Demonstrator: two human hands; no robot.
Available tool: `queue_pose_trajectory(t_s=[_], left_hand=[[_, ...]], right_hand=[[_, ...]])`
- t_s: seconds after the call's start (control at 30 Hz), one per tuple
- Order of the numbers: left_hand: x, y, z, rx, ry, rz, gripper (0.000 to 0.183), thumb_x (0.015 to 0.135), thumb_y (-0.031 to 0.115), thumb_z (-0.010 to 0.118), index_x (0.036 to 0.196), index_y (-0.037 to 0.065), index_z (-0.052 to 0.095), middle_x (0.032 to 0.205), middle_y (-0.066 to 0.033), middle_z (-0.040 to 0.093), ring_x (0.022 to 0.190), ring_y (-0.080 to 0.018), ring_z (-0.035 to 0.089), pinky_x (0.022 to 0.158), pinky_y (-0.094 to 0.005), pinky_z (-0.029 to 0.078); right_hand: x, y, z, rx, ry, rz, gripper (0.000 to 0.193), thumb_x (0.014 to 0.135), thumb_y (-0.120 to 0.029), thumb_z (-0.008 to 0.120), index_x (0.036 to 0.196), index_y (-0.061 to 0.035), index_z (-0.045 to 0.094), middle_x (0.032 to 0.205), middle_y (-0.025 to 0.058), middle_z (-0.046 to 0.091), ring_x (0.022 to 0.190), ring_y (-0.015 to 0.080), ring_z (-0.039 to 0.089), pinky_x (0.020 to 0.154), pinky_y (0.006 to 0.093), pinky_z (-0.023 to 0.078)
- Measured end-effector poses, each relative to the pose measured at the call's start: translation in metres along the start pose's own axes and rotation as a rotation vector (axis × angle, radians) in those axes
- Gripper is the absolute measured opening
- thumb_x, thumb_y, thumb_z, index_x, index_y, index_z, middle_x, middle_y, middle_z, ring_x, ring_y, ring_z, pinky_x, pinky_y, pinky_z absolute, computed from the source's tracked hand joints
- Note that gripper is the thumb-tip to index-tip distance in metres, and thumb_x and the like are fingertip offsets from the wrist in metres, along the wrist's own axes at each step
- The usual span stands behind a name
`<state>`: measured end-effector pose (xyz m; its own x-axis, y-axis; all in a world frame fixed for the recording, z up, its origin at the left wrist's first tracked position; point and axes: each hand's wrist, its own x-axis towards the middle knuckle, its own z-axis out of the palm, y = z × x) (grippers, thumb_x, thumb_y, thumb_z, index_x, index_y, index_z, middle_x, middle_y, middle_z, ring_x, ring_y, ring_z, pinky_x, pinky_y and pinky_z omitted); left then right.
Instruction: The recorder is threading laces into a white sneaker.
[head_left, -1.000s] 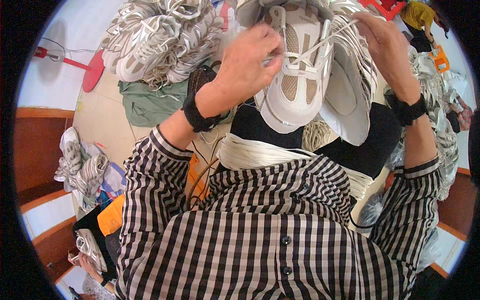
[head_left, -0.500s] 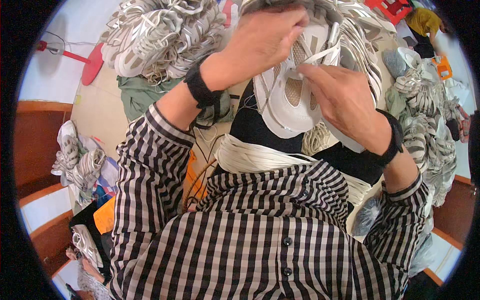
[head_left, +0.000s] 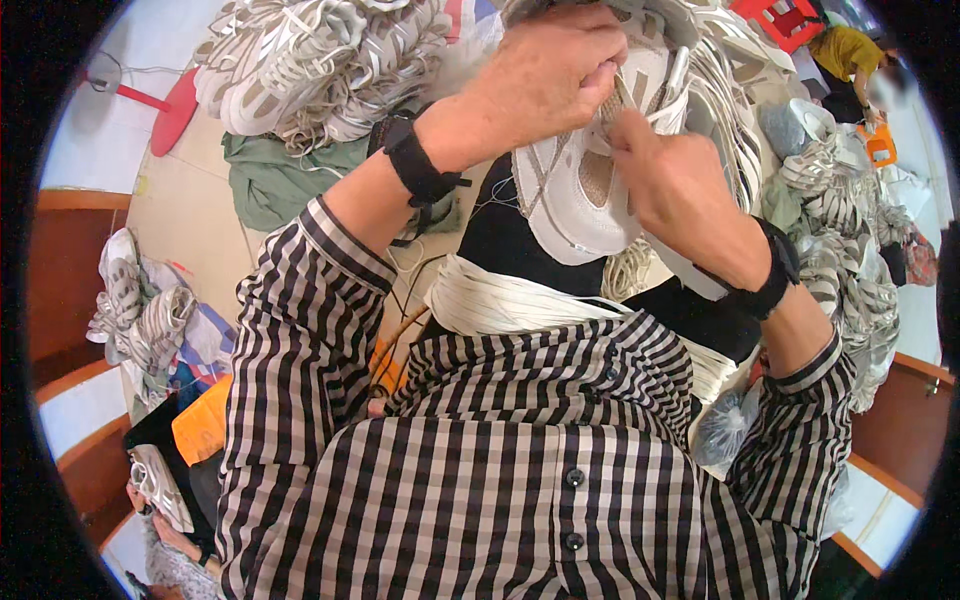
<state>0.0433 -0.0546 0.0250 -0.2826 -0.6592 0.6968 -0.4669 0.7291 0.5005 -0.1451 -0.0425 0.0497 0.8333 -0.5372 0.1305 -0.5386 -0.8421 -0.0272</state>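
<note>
A white and beige shoe upper (head_left: 578, 228) with mesh panels lies over my dark-clad lap, its toe toward me. My left hand (head_left: 550, 78) is closed above its far left side, and what its fingers pinch is hidden. On the upper's right side my right hand (head_left: 685, 190) is closed in a pinch at the lacing. A white shoelace (head_left: 668, 112) loops out right beside its fingers. Nearer to my body, a thick bundle of white shoelaces (head_left: 500, 298) lies across my lap.
Piles of laced shoe uppers stand at the far left (head_left: 300, 70) and along the right (head_left: 845, 270). A green cloth (head_left: 270, 180) lies under the left pile. A red stool (head_left: 780, 20) is at the far right. Other people sit at the far right and lower left.
My right hand has moved slightly up and left, its fingers closer to the left hand. My left hand has shifted a little right and down. The lace strand's position at the right fingers has changed.
</note>
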Motion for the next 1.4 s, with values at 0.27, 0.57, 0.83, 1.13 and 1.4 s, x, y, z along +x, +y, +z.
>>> queue_pose_trajectory(t_s=[0.27, 0.57, 0.83, 1.13, 1.4], left_hand=[[-0.004, -0.004, 0.0, -0.038, 0.052, -0.019, 0.009, 0.081, 0.004, 0.051, 0.089, -0.002, 0.053, 0.092, -0.0177, 0.054, 0.078, -0.0382, 0.055, 0.067, -0.0426, 0.044], [-0.008, -0.004, -0.002, 0.147, 0.018, 0.001, 0.012, 0.081, 0.005, 0.056, 0.093, 0.005, 0.059, 0.103, -0.0091, 0.06, 0.093, -0.0281, 0.059, 0.078, -0.0333, 0.048], [-0.007, -0.005, 0.001, 0.124, 0.032, 0.033, 0.011, 0.08, 0.003, 0.055, 0.091, 0.003, 0.057, 0.1, -0.0101, 0.06, 0.092, -0.0281, 0.06, 0.078, -0.0338, 0.048], [-0.002, -0.005, 0.004, 0.154, 0.024, 0.032, 0.01, 0.078, 0.005, 0.052, 0.087, 0.002, 0.053, 0.086, -0.0149, 0.054, 0.08, -0.0348, 0.055, 0.07, -0.0399, 0.046], [0.001, 0.0, 0.004, 0.175, -0.041, -0.003, 0.012, 0.078, 0.006, 0.054, 0.089, 0.002, 0.053, 0.087, -0.0143, 0.055, 0.081, -0.0337, 0.056, 0.07, -0.0379, 0.046]], right_hand=[[-0.03, 0.008, -0.006, 0.317, 0.013, 0.073, 0.012, 0.086, -0.01, 0.055, 0.096, -0.0056, 0.049, 0.063, 0.0164, 0.057, 0.056, 0.0352, 0.059, 0.052, 0.0431, 0.045], [-0.008, 0.026, -0.012, 0.076, 0.255, 0.057, 0.023, 0.081, -0.004, 0.056, 0.104, -0.008, 0.056, 0.103, 0.009, 0.057, 0.072, 0.0301, 0.061, 0.064, 0.0378, 0.05], [0.005, 0.042, -0.016, -0.087, 0.213, -0.03, 0.016, 0.082, -0.007, 0.053, 0.098, -0.0094, 0.055, 0.084, 0.0075, 0.055, 0.072, 0.0296, 0.06, 0.058, 0.04, 0.048], [0.013, 0.068, -0.011, -0.335, 0.44, -0.166, 0.018, 0.076, -0.006, 0.059, 0.092, -0.01, 0.053, 0.073, 0.0074, 0.051, 0.067, 0.0267, 0.059, 0.054, 0.0362, 0.047], [0.01, 0.089, -0.017, -0.174, 0.626, 0.058, 0.018, 0.08, -0.002, 0.059, 0.097, -0.0094, 0.061, 0.072, 0.0125, 0.058, 0.068, 0.0286, 0.059, 0.055, 0.034, 0.045]])
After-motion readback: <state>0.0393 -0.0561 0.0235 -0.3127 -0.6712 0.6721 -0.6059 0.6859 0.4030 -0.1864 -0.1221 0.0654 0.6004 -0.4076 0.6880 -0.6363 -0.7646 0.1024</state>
